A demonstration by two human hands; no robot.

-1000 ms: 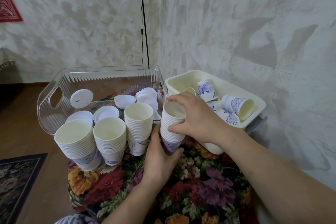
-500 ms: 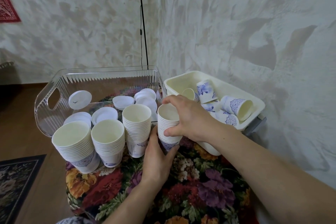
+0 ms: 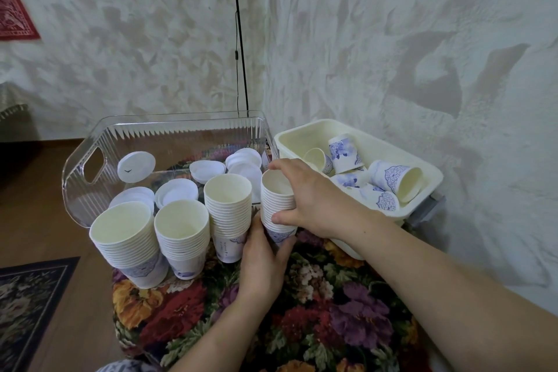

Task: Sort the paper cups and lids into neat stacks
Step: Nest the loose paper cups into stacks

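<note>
Hands: right hand point(image 3: 305, 199) grips the top of the rightmost cup stack point(image 3: 276, 208); left hand point(image 3: 262, 254) holds its base.
Stack: upright on the bench point(image 3: 302, 311).
Loose cups: in the cream tub point(image 3: 422, 208), right of the stack, nearer the right hand.

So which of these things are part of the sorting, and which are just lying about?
Part of the job:
- held cup stack, in left hand and right hand
- three standing stacks
- loose cups in cream bin
- lids in clear tray

Lying about:
- floral cloth
- rug
- black cable
</note>
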